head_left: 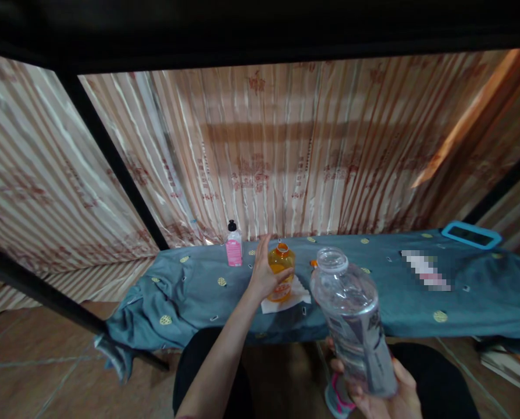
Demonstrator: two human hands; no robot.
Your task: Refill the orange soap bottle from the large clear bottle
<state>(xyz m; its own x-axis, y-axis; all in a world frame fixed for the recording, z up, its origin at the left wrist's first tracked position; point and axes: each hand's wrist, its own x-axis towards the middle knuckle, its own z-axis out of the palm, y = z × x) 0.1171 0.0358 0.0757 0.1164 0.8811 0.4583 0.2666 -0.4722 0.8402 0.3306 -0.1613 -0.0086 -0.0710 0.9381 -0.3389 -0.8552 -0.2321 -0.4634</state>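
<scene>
My left hand (263, 272) reaches forward and wraps round a small orange bottle (281, 265) with no cap, which stands on a white tissue (292, 298) on the low table. My right hand (388, 396) is close to my body and grips the base of a large clear plastic bottle (351, 317). That bottle is open at the top and tilted towards the orange one. A small orange cap (313, 263) lies just right of the orange bottle.
A blue-grey patterned cloth (190, 291) covers the low table. A small pink bottle with a black cap (234, 244) stands at the back left. A phone in a blue case (472, 235) lies at the far right. Striped curtains hang behind. A pink-trimmed object (337, 397) sits by my right hand.
</scene>
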